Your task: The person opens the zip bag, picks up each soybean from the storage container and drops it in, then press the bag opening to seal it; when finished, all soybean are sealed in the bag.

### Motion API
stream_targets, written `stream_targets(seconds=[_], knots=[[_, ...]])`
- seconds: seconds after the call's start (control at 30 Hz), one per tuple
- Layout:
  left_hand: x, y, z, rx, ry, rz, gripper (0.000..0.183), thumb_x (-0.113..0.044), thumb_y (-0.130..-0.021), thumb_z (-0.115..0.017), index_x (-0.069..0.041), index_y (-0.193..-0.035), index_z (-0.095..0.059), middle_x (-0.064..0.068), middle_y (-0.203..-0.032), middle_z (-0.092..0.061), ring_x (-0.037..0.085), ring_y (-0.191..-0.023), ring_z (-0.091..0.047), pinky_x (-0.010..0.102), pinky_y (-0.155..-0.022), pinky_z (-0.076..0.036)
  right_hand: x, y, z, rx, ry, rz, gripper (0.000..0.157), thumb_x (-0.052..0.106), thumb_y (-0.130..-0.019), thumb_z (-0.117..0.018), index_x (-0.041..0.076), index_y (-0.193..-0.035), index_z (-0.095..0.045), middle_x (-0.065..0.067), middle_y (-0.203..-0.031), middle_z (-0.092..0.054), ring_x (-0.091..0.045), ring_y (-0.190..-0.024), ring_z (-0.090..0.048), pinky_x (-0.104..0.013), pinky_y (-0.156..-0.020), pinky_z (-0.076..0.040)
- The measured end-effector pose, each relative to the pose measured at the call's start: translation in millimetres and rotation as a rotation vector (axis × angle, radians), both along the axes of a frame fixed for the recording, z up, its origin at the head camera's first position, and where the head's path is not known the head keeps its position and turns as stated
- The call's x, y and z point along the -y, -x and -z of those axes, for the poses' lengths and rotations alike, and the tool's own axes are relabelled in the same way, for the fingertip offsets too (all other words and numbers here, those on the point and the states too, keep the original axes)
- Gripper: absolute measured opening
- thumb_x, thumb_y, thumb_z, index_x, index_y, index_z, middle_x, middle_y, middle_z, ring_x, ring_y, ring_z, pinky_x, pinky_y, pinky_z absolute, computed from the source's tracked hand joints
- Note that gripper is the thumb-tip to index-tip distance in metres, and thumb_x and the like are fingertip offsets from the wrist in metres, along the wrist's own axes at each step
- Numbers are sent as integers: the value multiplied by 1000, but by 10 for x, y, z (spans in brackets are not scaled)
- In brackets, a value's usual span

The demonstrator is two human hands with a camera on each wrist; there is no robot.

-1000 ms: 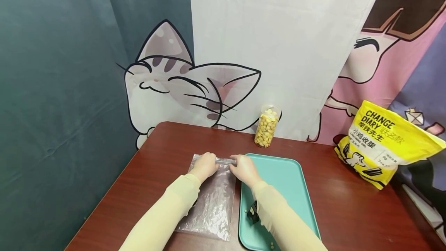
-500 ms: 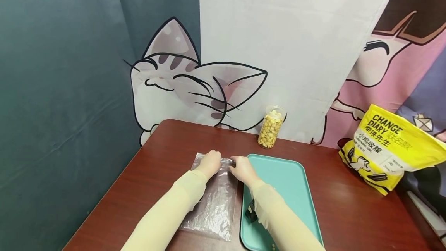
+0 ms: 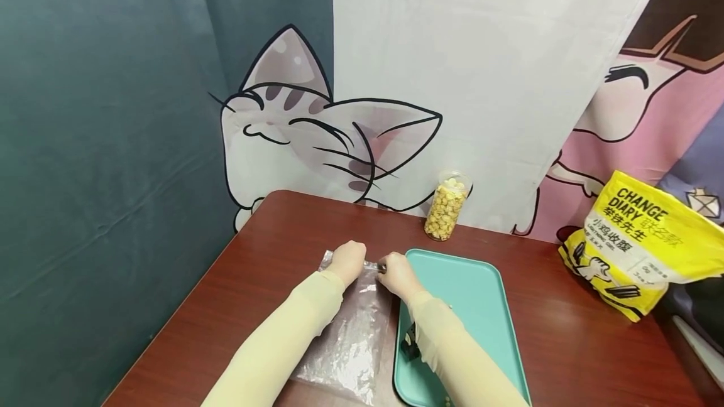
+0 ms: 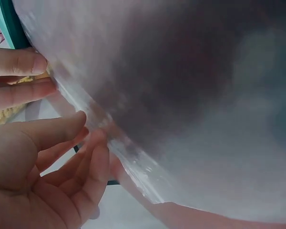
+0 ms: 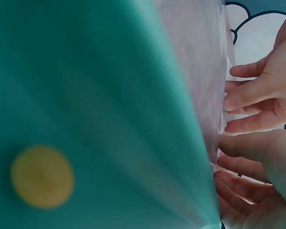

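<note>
A clear zip-lock plastic bag (image 3: 353, 344) lies on the table, its top edge pointing away from me. My left hand (image 3: 347, 264) pinches that top edge between thumb and fingers. Close to its right, my right hand (image 3: 398, 276) pinches the same edge near the bag's right corner. In the left wrist view, the left hand's fingertips (image 4: 81, 119) meet the bag's seal strip (image 4: 128, 152), and the right hand (image 4: 19, 78) is further along it. Both hands also show at the right of the right wrist view, at the bag's edge (image 5: 221, 95).
A teal tray (image 3: 486, 306) lies right of the bag, partly under the right forearm, with a small black object (image 3: 410, 344) and a few crumbs on it. Behind stands a clear jar of popcorn (image 3: 445, 212). A yellow snack bag (image 3: 639, 244) stands at the far right.
The head view has shifted slightly, so the scene sits further right. My left hand has slid a little towards the right hand along the bag's top edge. Both hands keep their pinch.
</note>
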State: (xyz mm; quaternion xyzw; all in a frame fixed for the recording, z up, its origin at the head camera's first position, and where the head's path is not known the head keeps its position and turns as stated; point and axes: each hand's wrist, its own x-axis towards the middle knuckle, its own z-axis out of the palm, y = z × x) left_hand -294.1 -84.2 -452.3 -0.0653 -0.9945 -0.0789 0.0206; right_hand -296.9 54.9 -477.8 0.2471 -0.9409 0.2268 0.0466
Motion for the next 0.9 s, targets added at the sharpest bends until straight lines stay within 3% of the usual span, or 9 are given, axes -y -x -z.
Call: stream_targets(seconds=[0.2, 0.5, 0.7, 0.9], knots=[[14, -26, -17, 24, -3, -8, 15, 0, -87, -57, -8, -81, -67, 9, -87, -70, 25, -80, -68, 39, -63, -55, 11, -40, 7, -13, -9, 12, 18, 8, -71, -76, 0, -86, -72, -11, -83, -66, -28, -83, -61, -42, -78, -49], [17, -85, 17, -41, 36, 22, 14, -3, -88, -56, -9, -80, -66, 9, -85, -70, 26, -78, -68, 42, -63, -54, 27, -68, -14, 26, 0, 17, 17, 9, -76, -73, 0, -90, -71, -12, -85, -64, -27, -84, -59, -41, -76, -49], [11, -137, 40, -79, 55, 51, 15, -6, -88, -56, -13, -83, -68, 6, -85, -68, 24, -81, -66, 43, -73, -49, 13, -63, -18, 19, 10, 13, 18, 10, -79, -71, 0, -93, -71, -12, -87, -67, -27, -84, -61, -41, -76, -49], [38, -161, 14, -98, 61, 55, 14, -7, -84, -60, -15, -72, -64, 4, -80, -67, 24, -78, -66, 41, -69, -47, 1, -85, -37, 40, 17, 21, 11, 12, -81, -69, 4, -89, -69, -9, -84, -67, -25, -81, -62, -40, -74, -49]])
